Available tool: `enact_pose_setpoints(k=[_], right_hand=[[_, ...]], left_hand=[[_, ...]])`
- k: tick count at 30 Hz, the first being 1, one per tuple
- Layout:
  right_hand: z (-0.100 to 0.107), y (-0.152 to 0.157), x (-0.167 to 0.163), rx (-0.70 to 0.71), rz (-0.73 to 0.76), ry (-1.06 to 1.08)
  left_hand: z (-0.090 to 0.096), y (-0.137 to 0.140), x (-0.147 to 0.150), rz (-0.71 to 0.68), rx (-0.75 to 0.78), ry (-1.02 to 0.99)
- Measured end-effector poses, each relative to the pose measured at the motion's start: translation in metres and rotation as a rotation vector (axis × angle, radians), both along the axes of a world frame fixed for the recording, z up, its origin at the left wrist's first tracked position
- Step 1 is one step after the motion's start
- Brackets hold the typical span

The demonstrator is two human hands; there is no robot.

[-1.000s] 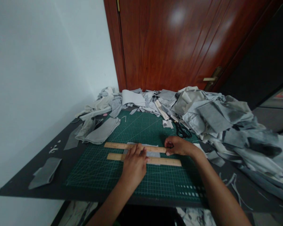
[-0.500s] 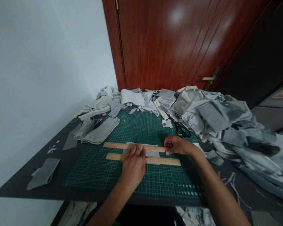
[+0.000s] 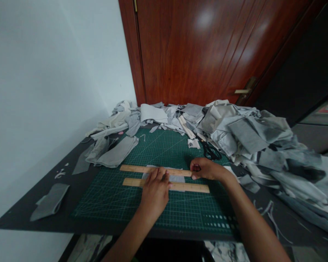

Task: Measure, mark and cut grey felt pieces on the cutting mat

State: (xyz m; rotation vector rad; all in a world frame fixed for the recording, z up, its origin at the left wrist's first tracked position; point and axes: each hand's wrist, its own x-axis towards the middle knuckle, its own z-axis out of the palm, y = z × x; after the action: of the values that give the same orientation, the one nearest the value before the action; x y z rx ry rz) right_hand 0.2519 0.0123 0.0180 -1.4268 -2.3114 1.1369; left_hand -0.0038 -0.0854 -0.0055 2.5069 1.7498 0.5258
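Two wooden rulers lie roughly parallel across a small pale grey piece of cloth (image 3: 177,178) on the green cutting mat (image 3: 106,198). My left hand (image 3: 155,189) rests over both, fingers stretched forward and fingertips on the far wooden ruler (image 3: 133,168), the palm side across the near wooden ruler (image 3: 192,187). At the far ruler's right end, my right hand (image 3: 206,169) pinches it between thumb and curled fingers. Part of the cloth is hidden beneath the rulers and my left hand.
Black-handled scissors (image 3: 211,151) lie at the mat's far right. A large heap of grey and white fabric scraps (image 3: 248,134) covers the right side and back. More cloth (image 3: 117,151) lies left, with a folded grey piece (image 3: 51,201) near the table's front left.
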Motion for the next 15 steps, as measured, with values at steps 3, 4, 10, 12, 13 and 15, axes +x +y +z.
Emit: enact_pose_setpoints(k=[3, 4, 10, 12, 13, 15], right_hand=[[0.0009, -0.0008, -0.0003, -0.001, 0.005, 0.010], [0.0009, -0.0008, -0.0003, -0.001, 0.007, 0.013], [-0.0015, 0.0002, -0.0008, 0.002, 0.003, 0.013], [-0.0016, 0.0001, -0.0011, 0.004, 0.002, 0.008], [-0.0016, 0.0000, -0.0011, 0.003, 0.002, 0.005], [-0.0020, 0.0001, -0.0008, -0.002, 0.003, 0.011]], left_hand=[[0.0015, -0.0001, 0.0003, 0.018, 0.003, -0.022], [0.0020, -0.0001, 0.0003, 0.021, 0.005, -0.034], [0.0000, 0.0009, 0.0004, 0.030, -0.003, -0.019], [-0.0015, 0.0009, 0.0007, 0.036, -0.013, 0.004], [-0.0019, 0.0007, 0.0010, 0.037, -0.020, 0.014], [-0.0019, 0.0001, 0.0017, 0.037, -0.031, 0.024]])
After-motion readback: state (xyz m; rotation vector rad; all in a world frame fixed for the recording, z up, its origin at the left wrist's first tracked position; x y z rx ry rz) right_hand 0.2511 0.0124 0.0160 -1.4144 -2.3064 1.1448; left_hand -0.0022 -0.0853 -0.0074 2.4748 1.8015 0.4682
